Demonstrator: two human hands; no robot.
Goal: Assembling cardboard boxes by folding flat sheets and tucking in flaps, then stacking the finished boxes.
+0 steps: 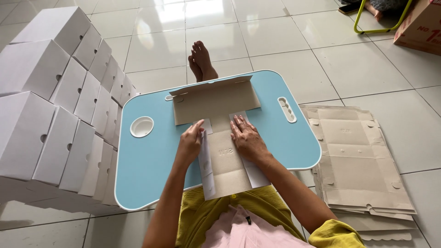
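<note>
Our left hand [189, 144] pinches the cardboard box blank's [219, 138] raised side flap; our right hand [246, 138] presses flat, fingers open, on its centre panel.

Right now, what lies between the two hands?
Head view: only the brown centre panel of the flat cardboard box lies between the left hand and the right hand.

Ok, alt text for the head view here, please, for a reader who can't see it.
Two bare hands press on a flat cardboard box blank lying on a light blue lap table: the left hand lifts its left side flap, the right hand lies flat. Folded white boxes are stacked at left; flat blanks are piled on the tiled floor at right.
</note>
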